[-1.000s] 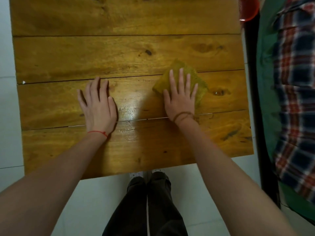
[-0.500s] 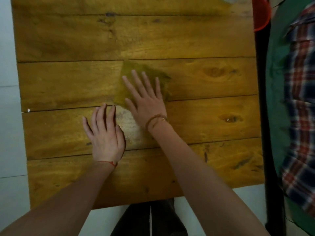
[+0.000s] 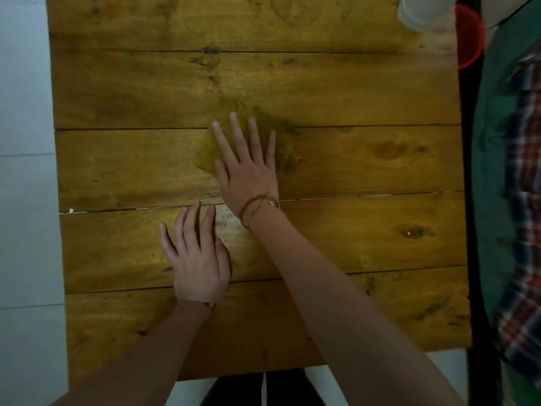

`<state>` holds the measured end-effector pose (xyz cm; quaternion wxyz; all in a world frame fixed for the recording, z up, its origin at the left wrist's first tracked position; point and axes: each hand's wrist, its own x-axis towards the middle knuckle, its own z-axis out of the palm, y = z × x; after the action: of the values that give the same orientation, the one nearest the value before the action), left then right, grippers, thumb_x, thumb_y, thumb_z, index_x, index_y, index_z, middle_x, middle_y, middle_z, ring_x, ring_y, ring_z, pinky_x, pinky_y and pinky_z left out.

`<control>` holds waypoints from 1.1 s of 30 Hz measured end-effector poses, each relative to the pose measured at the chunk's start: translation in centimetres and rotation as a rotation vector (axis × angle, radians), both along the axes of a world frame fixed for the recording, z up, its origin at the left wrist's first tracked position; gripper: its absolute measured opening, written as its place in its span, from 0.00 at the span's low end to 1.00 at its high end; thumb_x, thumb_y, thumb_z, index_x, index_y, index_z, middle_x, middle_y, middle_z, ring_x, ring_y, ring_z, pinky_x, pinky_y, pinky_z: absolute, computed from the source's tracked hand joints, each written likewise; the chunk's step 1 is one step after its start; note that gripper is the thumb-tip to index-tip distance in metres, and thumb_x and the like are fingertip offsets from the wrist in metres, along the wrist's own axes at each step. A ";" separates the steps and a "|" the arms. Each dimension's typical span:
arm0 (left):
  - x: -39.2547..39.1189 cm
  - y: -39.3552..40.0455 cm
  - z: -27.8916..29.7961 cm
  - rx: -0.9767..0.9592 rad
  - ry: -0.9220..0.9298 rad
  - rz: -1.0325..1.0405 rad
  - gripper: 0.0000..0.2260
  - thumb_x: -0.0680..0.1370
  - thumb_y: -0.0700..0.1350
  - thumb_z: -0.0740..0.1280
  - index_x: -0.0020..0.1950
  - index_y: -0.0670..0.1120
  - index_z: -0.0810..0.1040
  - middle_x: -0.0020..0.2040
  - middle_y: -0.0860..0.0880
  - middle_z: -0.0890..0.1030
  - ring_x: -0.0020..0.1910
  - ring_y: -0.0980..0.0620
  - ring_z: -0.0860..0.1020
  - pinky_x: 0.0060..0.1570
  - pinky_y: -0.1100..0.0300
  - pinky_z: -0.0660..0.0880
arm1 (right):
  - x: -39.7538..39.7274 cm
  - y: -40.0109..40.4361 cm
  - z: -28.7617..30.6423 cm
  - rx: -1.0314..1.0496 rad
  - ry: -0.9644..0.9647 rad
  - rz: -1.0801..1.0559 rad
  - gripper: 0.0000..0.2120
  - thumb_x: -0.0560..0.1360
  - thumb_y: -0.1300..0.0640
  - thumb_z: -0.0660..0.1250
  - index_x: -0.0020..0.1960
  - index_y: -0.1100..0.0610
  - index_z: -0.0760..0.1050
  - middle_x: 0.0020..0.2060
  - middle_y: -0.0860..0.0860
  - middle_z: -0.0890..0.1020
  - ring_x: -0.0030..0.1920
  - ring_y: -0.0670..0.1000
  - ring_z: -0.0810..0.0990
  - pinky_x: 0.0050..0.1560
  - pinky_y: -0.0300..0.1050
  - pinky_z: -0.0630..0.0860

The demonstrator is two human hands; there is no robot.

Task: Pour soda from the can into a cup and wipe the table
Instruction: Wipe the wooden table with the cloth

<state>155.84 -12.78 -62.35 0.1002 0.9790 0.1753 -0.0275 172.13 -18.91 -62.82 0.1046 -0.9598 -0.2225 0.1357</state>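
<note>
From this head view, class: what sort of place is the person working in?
Probably a home room: a plank wooden table on a pale tiled floor, with plaid fabric beside it.

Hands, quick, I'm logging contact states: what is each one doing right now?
Left hand: open, fingers straight, flat on the wooden table, holding nothing.
Right hand: open, fingers spread, pressing the yellow-green cloth onto the table.

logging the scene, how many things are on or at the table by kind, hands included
hands: 2, left hand flat on the table, right hand pressing the cloth
cloth: 1
white cup: 1
red round thing at the table's edge: 1
total: 5
</note>
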 end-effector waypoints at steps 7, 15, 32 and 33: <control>0.1 0.0 0.2 -0.029 -0.008 -0.005 0.24 0.79 0.43 0.57 0.76 0.43 0.64 0.76 0.42 0.62 0.77 0.42 0.57 0.73 0.34 0.49 | 0.6 -10.2 -0.2 -0.068 -0.025 -0.274 0.28 0.82 0.44 0.45 0.80 0.47 0.43 0.80 0.50 0.44 0.79 0.56 0.41 0.76 0.62 0.39; -0.1 0.0 0.2 -0.060 -0.025 -0.002 0.24 0.79 0.43 0.56 0.77 0.45 0.62 0.77 0.43 0.61 0.78 0.43 0.55 0.74 0.35 0.47 | -6.0 -8.8 0.4 -0.098 -0.001 -0.399 0.29 0.82 0.45 0.45 0.80 0.49 0.40 0.79 0.52 0.42 0.79 0.59 0.39 0.75 0.65 0.40; -4.3 -0.2 0.1 -0.123 -0.029 0.017 0.25 0.83 0.44 0.52 0.80 0.47 0.51 0.81 0.47 0.50 0.80 0.47 0.47 0.76 0.38 0.42 | -12.4 -18.5 0.8 -0.177 0.063 -0.485 0.29 0.82 0.46 0.45 0.80 0.50 0.40 0.79 0.53 0.42 0.78 0.60 0.40 0.75 0.67 0.41; -5.2 -0.4 0.1 -0.136 -0.032 0.031 0.25 0.83 0.43 0.52 0.80 0.46 0.51 0.81 0.47 0.50 0.80 0.48 0.46 0.76 0.38 0.42 | -13.3 -16.8 1.0 -0.173 0.063 -0.433 0.29 0.82 0.46 0.46 0.80 0.50 0.39 0.79 0.53 0.41 0.78 0.60 0.39 0.75 0.67 0.41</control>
<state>150.61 -13.18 -62.25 0.1696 0.9674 0.1868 -0.0220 158.88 -35.67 -61.82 0.0554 -0.9857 0.0044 0.1588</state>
